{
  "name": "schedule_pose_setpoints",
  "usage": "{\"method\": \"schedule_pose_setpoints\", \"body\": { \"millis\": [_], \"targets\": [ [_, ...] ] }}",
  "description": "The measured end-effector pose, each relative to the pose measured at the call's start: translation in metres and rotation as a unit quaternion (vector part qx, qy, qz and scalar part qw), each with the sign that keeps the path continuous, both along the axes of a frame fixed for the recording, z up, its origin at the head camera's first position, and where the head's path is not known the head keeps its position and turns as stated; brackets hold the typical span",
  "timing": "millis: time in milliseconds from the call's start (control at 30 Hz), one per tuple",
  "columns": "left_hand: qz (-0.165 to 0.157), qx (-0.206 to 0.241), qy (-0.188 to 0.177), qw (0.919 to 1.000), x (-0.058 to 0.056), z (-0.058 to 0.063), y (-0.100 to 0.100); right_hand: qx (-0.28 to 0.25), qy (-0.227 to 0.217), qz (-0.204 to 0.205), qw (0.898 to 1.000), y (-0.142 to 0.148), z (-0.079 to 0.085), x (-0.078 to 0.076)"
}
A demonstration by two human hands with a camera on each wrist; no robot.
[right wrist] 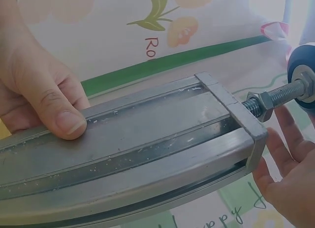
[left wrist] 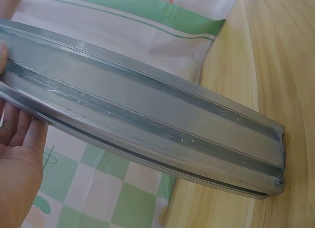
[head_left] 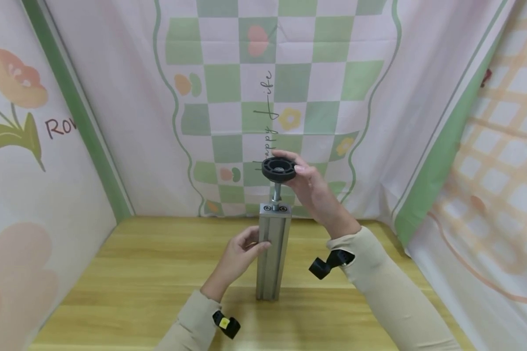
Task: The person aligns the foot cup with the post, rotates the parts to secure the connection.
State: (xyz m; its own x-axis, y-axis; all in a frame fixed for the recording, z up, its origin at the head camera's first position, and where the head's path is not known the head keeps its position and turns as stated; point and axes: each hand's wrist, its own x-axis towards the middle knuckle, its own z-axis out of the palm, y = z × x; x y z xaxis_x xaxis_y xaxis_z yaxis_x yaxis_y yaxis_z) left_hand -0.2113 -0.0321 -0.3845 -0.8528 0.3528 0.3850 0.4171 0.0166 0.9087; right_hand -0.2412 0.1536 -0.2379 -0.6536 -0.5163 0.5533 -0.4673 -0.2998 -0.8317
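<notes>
A silver aluminium profile stands upright on the wooden table, with long grooves down its sides. A threaded bolt with a hex nut rises from its end plate. On top of the bolt sits a round black levelling foot, its flat underside facing up. My left hand grips the profile around its upper half, thumb on the near face and fingers behind. My right hand holds the foot's rim between thumb and fingers from the right.
The wooden table runs under the profile. Patterned cloth hangs behind it and along both sides. A small black camera mount is on the right wrist, another on the left.
</notes>
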Motion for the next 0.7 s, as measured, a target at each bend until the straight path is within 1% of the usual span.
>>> {"method": "schedule_pose_setpoints", "body": {
  "millis": [467, 533, 700],
  "targets": [
    [-0.007, 0.006, -0.003, 0.9999, 0.0021, 0.003, 0.0009, 0.017, 0.008, -0.036, 0.999, 0.0029, -0.0002, 0.0005],
    [-0.008, 0.005, -0.002, 1.0, 0.0018, 0.0024, 0.0006, 0.025, 0.009, -0.049, 0.998, 0.0041, -0.0004, 0.0009],
    [-0.007, 0.004, 0.0, 1.0, 0.0012, 0.0019, 0.0, 0.057, -0.007, -0.107, 0.993, 0.0068, -0.0005, 0.0036]
  ]
}}
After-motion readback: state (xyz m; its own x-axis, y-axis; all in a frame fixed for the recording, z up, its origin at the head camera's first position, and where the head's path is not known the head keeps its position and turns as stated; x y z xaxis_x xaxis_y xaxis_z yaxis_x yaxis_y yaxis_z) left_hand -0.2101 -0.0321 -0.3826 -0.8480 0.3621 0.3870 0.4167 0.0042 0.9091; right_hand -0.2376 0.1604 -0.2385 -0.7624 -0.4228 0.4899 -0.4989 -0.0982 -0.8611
